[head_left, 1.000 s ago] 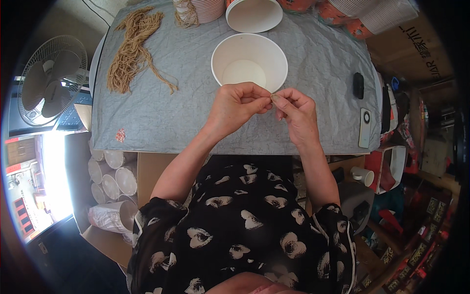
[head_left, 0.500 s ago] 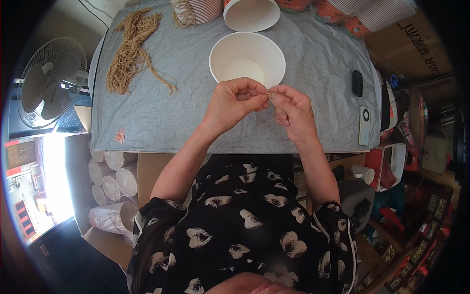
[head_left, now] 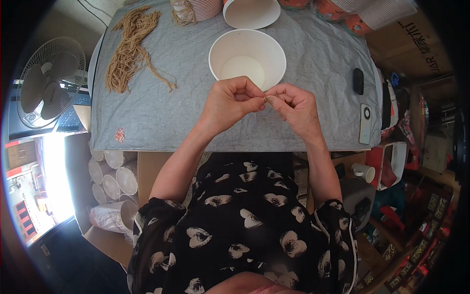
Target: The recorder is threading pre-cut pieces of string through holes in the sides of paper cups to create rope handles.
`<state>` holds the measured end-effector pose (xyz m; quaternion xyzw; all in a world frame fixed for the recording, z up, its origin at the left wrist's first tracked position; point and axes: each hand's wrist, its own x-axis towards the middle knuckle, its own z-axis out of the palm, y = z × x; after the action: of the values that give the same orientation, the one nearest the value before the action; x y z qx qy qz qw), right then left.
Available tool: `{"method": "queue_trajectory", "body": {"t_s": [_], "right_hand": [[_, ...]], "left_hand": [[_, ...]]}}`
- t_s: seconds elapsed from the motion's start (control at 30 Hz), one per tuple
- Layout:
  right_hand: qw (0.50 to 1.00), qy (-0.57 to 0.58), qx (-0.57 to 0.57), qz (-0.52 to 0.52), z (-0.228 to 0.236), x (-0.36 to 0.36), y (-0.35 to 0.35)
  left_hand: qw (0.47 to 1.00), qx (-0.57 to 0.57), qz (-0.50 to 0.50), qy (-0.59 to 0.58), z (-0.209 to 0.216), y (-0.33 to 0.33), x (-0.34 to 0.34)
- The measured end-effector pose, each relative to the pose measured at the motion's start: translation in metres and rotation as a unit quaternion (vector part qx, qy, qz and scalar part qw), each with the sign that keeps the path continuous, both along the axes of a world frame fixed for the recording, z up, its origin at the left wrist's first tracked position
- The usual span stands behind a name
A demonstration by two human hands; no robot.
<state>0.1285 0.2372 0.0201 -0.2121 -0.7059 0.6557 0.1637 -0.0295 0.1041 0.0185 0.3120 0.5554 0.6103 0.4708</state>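
Observation:
My left hand [head_left: 231, 104] and my right hand [head_left: 296, 109] meet at the near rim of a white paper tub [head_left: 272, 61]. Both are closed, thumbs against forefingers, pinching a short bit of tan string [head_left: 265, 98] between them. Most of that string is hidden by the fingers. The tub's mouth faces me, and its inside holds nothing that I can see. On the far left of the table lies a loose bundle of tan strings [head_left: 128, 59], one strand trailing toward the tub.
A grey cloth [head_left: 166, 117] covers the table. Beyond the tub stand another white tub [head_left: 252, 14] and stacked tubs [head_left: 203, 10] with string on them. A black case [head_left: 358, 81] and a pale phone-like device [head_left: 365, 123] lie at right. A fan [head_left: 51, 81] stands left.
My right fingers have closed in against the left fingertips, and the hands have shifted slightly left. The string end that hung by my right thumb no longer shows.

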Motion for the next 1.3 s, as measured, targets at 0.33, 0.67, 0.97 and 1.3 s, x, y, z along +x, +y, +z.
{"method": "queue_trajectory", "body": {"t_s": [0.33,0.67,0.97,1.3], "right_hand": [[0.996,0.024,-0.085,-0.024,-0.007,-0.004,-0.010],[0.995,0.019,-0.092,-0.032,0.001,0.003,-0.001],[0.999,0.019,-0.031,-0.014,-0.004,0.001,-0.002],[0.995,0.043,-0.085,-0.024,-0.004,0.000,-0.004]], "left_hand": [[0.997,0.055,0.008,-0.053,-0.012,-0.002,0.005],[0.997,0.045,0.000,-0.062,-0.010,-0.003,0.002],[0.998,0.046,0.000,-0.048,-0.007,-0.001,0.003],[0.996,0.034,-0.004,-0.084,-0.006,0.000,0.005]]}}
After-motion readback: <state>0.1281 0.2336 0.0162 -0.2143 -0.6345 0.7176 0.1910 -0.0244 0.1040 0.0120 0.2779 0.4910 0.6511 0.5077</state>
